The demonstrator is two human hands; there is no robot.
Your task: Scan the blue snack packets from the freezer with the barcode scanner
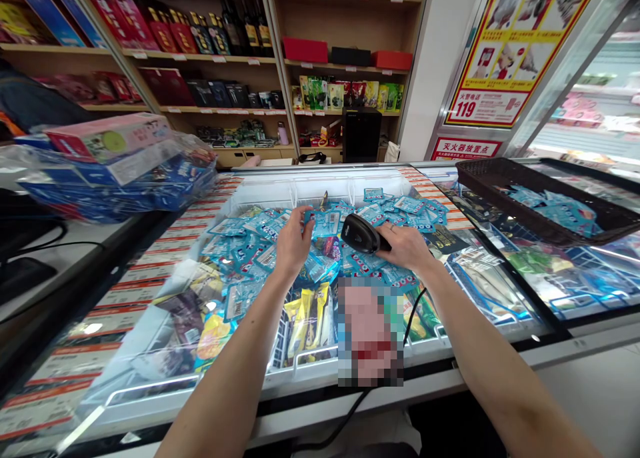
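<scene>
A small blue packet [326, 223] with a barcode on it is pinched between the fingers of my left hand [294, 239]. My right hand [404, 246] is wrapped round a black barcode scanner [359, 234], whose head points left toward the packet. Its cable [413, 317] hangs down over the freezer's front edge. Below both hands, many similar blue packets [260, 226] lie spread over the glass top [235, 378] of a chest freezer. Through the glass, yellow wrapped ice creams [309, 317] show in a wire basket.
At the left, boxes in clear plastic [120, 165] rest beside the freezer. A dark brown basket [530, 219] with blue packets sits on the right. Behind stand shelves [210, 58] of bottles and boxes. A blurred patch hides part of the front middle.
</scene>
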